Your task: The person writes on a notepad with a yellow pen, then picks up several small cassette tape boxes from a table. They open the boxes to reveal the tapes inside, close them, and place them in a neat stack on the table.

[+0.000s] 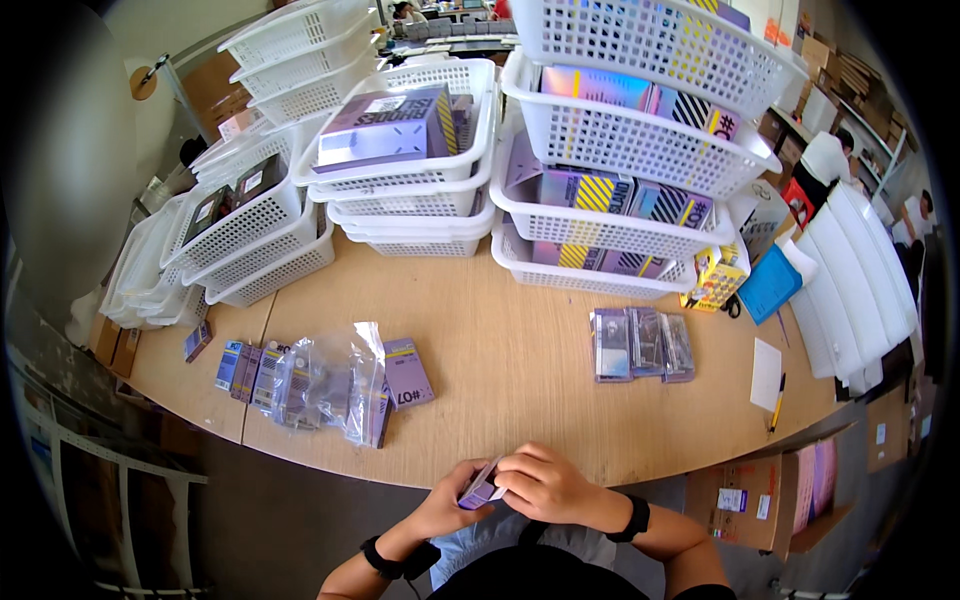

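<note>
Just off the table's near edge, my left hand (445, 505) is closed around a small purple box (476, 493). My right hand (545, 487) has its fingers curled at the upper right side of that box, pinching what looks like a pale flap or card edge. The fingers partly hide it. On the table ahead and to the left, a crumpled clear plastic bag (312, 385) lies over several small purple boxes (236, 368), beside a flat purple box (408, 374). Several clear plastic cases (645, 345) lie in a row ahead and to the right.
Stacked white baskets (420, 180) line the far side, the taller right stack (630, 225) holding purple boxes. At right are a blue folder (770, 283), a white card (766, 372) and a pen (777, 402). An open carton (745, 500) stands below the right edge.
</note>
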Demonstrator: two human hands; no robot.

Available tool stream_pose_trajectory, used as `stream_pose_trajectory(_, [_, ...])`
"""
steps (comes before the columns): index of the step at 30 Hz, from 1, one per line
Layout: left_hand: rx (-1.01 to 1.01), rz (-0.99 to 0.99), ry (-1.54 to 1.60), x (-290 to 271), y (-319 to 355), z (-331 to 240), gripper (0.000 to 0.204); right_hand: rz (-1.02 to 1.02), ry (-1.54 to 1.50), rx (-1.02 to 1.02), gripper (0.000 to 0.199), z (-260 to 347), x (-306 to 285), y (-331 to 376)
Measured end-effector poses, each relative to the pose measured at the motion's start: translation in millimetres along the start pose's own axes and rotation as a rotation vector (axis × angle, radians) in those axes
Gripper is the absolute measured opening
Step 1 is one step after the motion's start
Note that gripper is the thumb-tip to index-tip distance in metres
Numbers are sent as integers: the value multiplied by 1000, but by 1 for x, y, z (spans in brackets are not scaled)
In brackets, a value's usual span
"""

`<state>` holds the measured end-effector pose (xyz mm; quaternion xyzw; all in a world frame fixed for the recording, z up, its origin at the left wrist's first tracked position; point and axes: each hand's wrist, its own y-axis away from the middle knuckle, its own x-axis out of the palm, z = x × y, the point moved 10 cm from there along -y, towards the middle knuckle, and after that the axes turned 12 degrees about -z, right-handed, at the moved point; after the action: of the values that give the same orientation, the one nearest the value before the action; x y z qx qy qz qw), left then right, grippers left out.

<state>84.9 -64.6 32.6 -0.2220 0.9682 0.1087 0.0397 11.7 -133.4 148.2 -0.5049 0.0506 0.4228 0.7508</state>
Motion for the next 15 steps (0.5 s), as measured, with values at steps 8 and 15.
stream_pose_trajectory(8, [178,-158,-304,-20,-4,-28,59,62,57,-4,29,1,0,1])
stream_pose_trajectory(15, [337,-360,-621,-35,2,-55,56,176,70,28,33,-3,6,10])
